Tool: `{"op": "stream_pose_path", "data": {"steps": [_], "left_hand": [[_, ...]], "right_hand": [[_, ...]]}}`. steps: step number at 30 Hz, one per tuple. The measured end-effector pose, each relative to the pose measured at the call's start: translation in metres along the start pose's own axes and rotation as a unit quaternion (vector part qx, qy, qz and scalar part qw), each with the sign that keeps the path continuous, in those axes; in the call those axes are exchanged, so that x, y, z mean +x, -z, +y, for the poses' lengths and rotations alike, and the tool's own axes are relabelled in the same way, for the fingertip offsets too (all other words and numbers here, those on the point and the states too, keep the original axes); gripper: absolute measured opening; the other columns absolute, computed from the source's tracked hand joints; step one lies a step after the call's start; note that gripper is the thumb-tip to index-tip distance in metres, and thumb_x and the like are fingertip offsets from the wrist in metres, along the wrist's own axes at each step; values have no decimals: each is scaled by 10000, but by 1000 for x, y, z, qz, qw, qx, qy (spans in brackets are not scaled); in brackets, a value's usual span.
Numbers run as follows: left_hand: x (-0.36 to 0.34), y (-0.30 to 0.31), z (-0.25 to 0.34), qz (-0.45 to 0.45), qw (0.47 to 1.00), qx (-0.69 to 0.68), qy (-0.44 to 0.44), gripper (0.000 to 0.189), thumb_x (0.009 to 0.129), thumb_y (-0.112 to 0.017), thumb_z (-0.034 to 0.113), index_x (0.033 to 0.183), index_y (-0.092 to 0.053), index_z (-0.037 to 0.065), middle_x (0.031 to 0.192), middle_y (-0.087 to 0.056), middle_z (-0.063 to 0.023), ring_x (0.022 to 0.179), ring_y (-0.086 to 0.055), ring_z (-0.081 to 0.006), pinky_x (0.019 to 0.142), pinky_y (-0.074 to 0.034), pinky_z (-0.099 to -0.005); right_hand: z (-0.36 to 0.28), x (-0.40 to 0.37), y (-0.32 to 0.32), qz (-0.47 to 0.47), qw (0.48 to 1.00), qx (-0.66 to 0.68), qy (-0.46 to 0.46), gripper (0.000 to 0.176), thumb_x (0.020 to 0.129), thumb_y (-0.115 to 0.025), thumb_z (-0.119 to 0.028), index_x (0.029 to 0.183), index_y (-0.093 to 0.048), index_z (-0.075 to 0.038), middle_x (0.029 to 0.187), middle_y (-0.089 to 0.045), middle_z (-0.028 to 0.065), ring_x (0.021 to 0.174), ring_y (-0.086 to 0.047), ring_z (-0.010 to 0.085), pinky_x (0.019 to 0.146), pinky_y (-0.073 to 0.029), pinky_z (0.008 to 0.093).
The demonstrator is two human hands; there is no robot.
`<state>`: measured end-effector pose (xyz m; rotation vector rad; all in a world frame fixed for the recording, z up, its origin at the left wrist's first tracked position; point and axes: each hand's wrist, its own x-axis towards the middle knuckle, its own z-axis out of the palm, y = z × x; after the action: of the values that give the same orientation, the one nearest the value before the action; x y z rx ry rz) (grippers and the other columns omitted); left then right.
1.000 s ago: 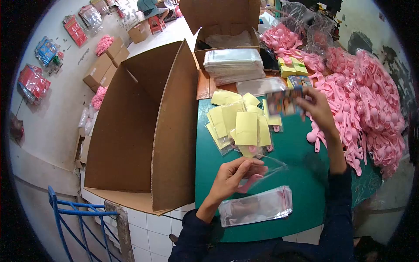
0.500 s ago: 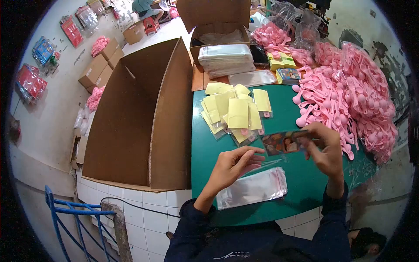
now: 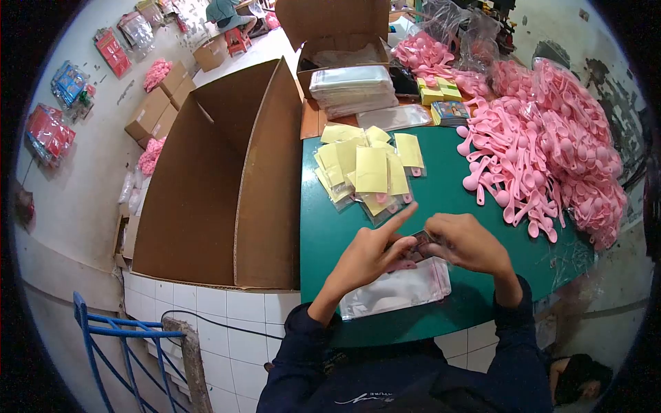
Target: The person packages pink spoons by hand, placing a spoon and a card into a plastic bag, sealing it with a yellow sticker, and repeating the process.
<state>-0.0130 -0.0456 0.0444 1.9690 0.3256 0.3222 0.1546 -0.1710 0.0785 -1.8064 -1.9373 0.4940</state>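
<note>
My left hand (image 3: 368, 256) is over the near part of the green table, index finger stretched out, thumb and other fingers pinched at a clear plastic bag that barely shows. Against it, my right hand (image 3: 469, 242) has its fingers curled down on a dark printed card (image 3: 421, 239). Most of the card is hidden between the two hands. Just below them lies a stack of clear plastic bags (image 3: 392, 294). Beyond my hands is a loose pile of filled clear bags with yellow cards (image 3: 372, 170), pink ends showing in some.
Pink plastic spoons (image 3: 513, 165) are heaped on the right. A big open cardboard box (image 3: 268, 179) stands left of the green table (image 3: 320, 255). Further back are thick bag stacks (image 3: 351, 89), printed cards (image 3: 449, 111) and a smaller box (image 3: 337, 51). A person (image 3: 224, 12) sits far off.
My right hand has moved left and down with the printed card, bringing it to my left hand. The left hand's index finger now points outward.
</note>
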Motion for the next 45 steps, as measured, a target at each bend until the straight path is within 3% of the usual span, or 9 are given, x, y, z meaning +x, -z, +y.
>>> {"op": "stream_pose_path", "data": {"steps": [3, 11, 22, 25, 28, 33, 38, 40, 45], "left_hand": [[3, -9, -16, 40, 998, 41, 1, 594, 866, -610, 244, 1375, -337, 109, 831, -656, -196, 764, -631, -364, 630, -489, -354], [-11, 20, -52, -38, 994, -97, 39, 666, 835, -659, 144, 1392, -299, 100, 962, -658, -135, 826, -631, -141, 692, -509, -294], [-11, 16, -46, -20, 985, -165, 54, 842, 750, -724, 30, 1421, -225, 139, 824, -653, -79, 776, -607, -98, 668, -504, -255], [-11, 11, -50, 4, 983, -175, 62, 861, 754, -731, 71, 1426, -198, 142, 861, -659, -116, 804, -635, -143, 689, -518, -287], [-19, -1, -51, 156, 987, 36, 23, 782, 827, -662, 114, 1430, -163, 128, 925, -651, -152, 875, -646, -206, 737, -526, -313], [-65, -27, -32, 140, 970, -132, 146, 666, 902, -540, 119, 1416, -123, 50, 1167, -536, -215, 1007, -604, -299, 785, -526, -348], [-100, -59, -35, 226, 956, -171, 74, 645, 909, -477, 43, 1416, -78, 43, 1374, -302, -224, 1212, -451, -294, 915, -466, -356], [-104, -62, -28, 176, 939, -272, 118, 595, 956, -422, 163, 1418, -63, 55, 1316, -386, -220, 1174, -486, -295, 919, -461, -369], [-121, -69, -27, 103, 856, -460, 210, 552, 995, -288, 294, 1434, 17, 159, 1275, -455, -231, 1145, -516, -289, 911, -459, -384]], "right_hand": [[14, 1, -27, 56, 997, -8, 53, 187, 768, -632, -98, 928, -574, -20, 787, -592, 115, 753, -586, 332, 681, -473, 365], [47, 4, -27, 84, 919, 354, -153, 199, 736, -719, -121, 677, -551, -30, 637, -563, -10, 636, -507, 53, 577, -406, 220], [50, 7, -29, 61, 888, 410, -200, 227, 706, -761, -143, 686, -561, -37, 644, -556, -3, 563, -494, 45, 509, -404, 222], [46, 7, -25, 66, 893, 395, -205, 201, 716, -753, -135, 690, -583, -31, 680, -580, 2, 602, -523, 57, 534, -421, 225], [42, 2, -22, 100, 930, 316, -158, 175, 743, -728, -138, 829, -630, -22, 732, -629, 25, 652, -560, 81, 580, -447, 240], [5, -15, -17, -5, 975, 216, -58, 207, 769, -686, -117, 946, -658, -14, 819, -667, 112, 691, -628, 160, 652, -493, 288], [-23, -36, -56, 216, 958, 171, -82, 177, 744, -658, -20, 920, -649, -13, 807, -656, 119, 716, -640, 234, 663, -504, 311], [-27, -38, -64, 273, 953, 114, -58, 163, 745, -644, -9, 907, -648, -18, 811, -657, 115, 730, -640, 264, 663, -507, 320], [-32, -40, -75, -38, 977, 202, 59, 405, 755, -667, -141, 1124, -533, -39, 1224, -493, 165, 1084, -496, 312, 885, -425, 407]]}}
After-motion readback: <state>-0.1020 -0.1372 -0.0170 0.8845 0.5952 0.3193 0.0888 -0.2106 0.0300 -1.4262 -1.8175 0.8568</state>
